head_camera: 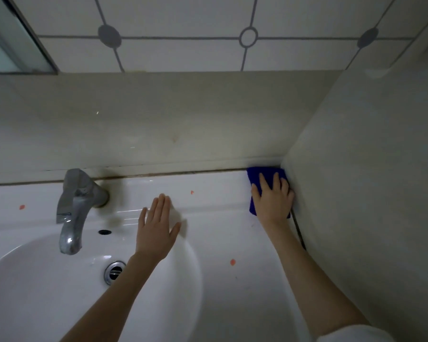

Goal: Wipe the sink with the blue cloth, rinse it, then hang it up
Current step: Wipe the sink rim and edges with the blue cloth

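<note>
Blue cloth [261, 175] lies flat on the sink [220, 245] deck, far right of the faucet [77, 206], pushed into the back corner where the side wall [368, 193] meets the deck. Right hand [273, 199] is on top of it, palm down, fingers straight and spread: pressing, not clenching, nothing pinched. Cloth edges show beyond the fingertips and beside the wrist.

Left hand [156, 228] is right of the faucet, at the basin's back rim, flat and relaxed, holding nothing. Resting on the rim or just over it: cannot tell.

Drain [114, 271] is below the faucet spout, overflow hole [105, 232] just right of the spout. 3 small orange spots [232, 262] sit on the deck, 1 left of the faucet, 2 to its right.

Judgement: wipe step, early; the spots and dark grime around the faucet base are not yet cleaned.

Handling guess: cloth looks soft, light and folded. It should slide easily under a flat palm on glazed ceramic and bunch if pushed from 1 edge. For rinsing, best grabbed by scrunching the middle; for hanging, by a corner or edge. Wet, it will be heavier and drip.
</note>
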